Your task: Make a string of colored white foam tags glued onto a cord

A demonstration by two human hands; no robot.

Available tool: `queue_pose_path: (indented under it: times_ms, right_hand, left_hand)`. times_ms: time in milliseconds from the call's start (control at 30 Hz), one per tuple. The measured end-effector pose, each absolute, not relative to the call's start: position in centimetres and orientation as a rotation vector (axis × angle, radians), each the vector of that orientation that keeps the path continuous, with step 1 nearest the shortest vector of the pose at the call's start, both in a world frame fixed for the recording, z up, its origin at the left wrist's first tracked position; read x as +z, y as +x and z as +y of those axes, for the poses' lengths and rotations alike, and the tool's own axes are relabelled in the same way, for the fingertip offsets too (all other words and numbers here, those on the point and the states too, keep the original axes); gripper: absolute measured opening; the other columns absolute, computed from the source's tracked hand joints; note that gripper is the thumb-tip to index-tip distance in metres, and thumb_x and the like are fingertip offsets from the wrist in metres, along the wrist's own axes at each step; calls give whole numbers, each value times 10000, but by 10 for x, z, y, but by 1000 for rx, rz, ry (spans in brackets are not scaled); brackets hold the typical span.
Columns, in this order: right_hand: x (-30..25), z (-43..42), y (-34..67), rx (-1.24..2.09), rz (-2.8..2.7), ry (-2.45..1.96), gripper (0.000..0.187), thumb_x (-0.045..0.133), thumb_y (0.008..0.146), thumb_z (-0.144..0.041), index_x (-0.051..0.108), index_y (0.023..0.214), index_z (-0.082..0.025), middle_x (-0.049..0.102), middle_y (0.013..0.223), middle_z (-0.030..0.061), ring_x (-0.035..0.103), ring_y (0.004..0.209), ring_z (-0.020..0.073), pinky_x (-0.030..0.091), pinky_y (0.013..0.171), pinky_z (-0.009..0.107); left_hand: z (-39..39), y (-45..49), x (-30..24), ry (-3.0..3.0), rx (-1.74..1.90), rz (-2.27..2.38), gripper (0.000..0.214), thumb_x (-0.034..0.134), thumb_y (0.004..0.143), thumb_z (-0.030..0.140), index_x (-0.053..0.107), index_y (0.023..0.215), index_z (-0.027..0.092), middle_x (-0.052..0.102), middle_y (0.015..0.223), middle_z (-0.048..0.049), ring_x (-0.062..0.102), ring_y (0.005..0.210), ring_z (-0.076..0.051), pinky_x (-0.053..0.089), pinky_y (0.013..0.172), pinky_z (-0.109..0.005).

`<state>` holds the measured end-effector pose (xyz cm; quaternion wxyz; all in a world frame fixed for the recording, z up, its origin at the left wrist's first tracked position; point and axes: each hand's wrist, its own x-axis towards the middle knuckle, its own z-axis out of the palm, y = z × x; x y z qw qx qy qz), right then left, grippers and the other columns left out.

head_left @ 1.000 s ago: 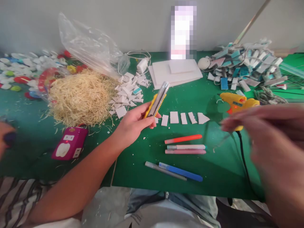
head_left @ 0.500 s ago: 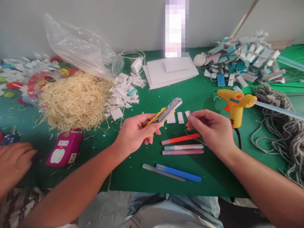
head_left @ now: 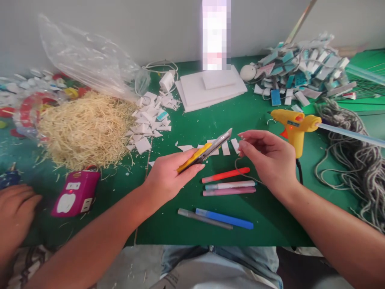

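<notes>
My left hand [head_left: 170, 172] is closed around a yellow utility knife [head_left: 192, 159], its metal end pointing up and to the right. My right hand [head_left: 269, 158] pinches with thumb and forefinger close to the knife tip. A thin grey string [head_left: 248, 176] curves out from below these fingers and passes under the hand; its pinched end is hidden. Small white foam strips [head_left: 225, 148] lie on the table just behind the two hands. Nearer me lie a red marker [head_left: 225, 175], a white marker [head_left: 230, 185], a pink marker [head_left: 228, 192], a blue marker [head_left: 224, 218] and a grey marker [head_left: 204, 219].
A yellow glue gun [head_left: 296, 126] stands at right, beside grey yarn [head_left: 357, 156]. Behind are foam sheets [head_left: 192, 94] and a heap of foam pieces [head_left: 303, 74]. Straw [head_left: 87, 130], foam scraps [head_left: 144, 128] and a magenta power box [head_left: 76, 192] are left, near another person's hand [head_left: 18, 206].
The knife has turned in my left hand, so its narrow edge and pointed tip show more. My right fingers have risen slightly. The whole view has shifted a little.
</notes>
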<state>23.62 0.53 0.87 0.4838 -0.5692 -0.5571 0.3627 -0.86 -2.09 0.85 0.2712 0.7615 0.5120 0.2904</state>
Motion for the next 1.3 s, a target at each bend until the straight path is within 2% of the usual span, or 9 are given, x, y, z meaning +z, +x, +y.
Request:
queue_pose_path:
  times_ms: [100, 167, 333, 600, 967, 1133, 1300]
  right_hand:
    - [8, 4, 236, 861, -1336, -1352, 92, 754, 807, -201, 780, 891, -226, 705, 650, -33, 659, 558, 116, 567, 564, 250]
    - [8, 4, 235, 848, -1334, -1342, 94, 755, 810, -202, 786, 895, -228, 708, 651, -32, 657, 560, 115, 573, 576, 252]
    - [8, 4, 234, 757, -1453, -1390, 79, 744, 823, -226, 809, 869, -225, 744, 691, -9, 656, 570, 124, 570, 577, 261]
    - [7, 2, 233, 607, -1650, -1371, 107, 733, 841, -244, 831, 883, -226, 740, 678, -4, 626, 564, 120, 535, 548, 242]
    - [8, 6, 236, 767, -1635, -1393, 148, 718, 820, -258, 847, 887, -228, 707, 635, -16, 582, 535, 111, 500, 519, 239]
    - [9, 6, 238, 810, -1678, -1382, 159, 710, 836, -259, 858, 887, -229, 725, 660, -2, 591, 546, 118, 508, 533, 252]
    - [10, 7, 240, 855, -1695, -1416, 161, 706, 834, -281, 856, 866, -229, 747, 662, 6, 605, 536, 129, 514, 524, 262]
  left_hand:
    - [-22, -10, 2, 2323, 833, 1329, 292, 588, 1029, 312, 760, 1185, 134, 808, 880, -36, 740, 721, -131, 580, 685, -186]
    - [-23, -11, -3, 2462, 833, 1309, 296, 574, 1041, 291, 743, 1210, 117, 827, 959, -73, 769, 757, -148, 603, 697, -200]
    - [-24, -9, -8, 2624, 841, 1289, 294, 547, 1058, 294, 726, 1201, 109, 830, 948, -86, 769, 686, -145, 606, 623, -204]
    - [-24, -5, -7, 2646, 850, 1237, 281, 536, 1059, 260, 710, 1210, 100, 834, 979, -96, 787, 722, -156, 626, 649, -207]
    - [-24, -7, -8, 2673, 816, 1263, 292, 536, 1067, 307, 718, 1214, 132, 836, 990, -83, 787, 732, -154, 623, 660, -208]
    - [-24, -6, -6, 2681, 799, 1247, 309, 529, 1069, 291, 717, 1220, 98, 833, 997, -105, 791, 740, -167, 619, 656, -217]
    - [-23, -7, -7, 2689, 791, 1250, 297, 525, 1068, 303, 717, 1217, 132, 837, 995, -86, 793, 745, -159, 620, 651, -209]
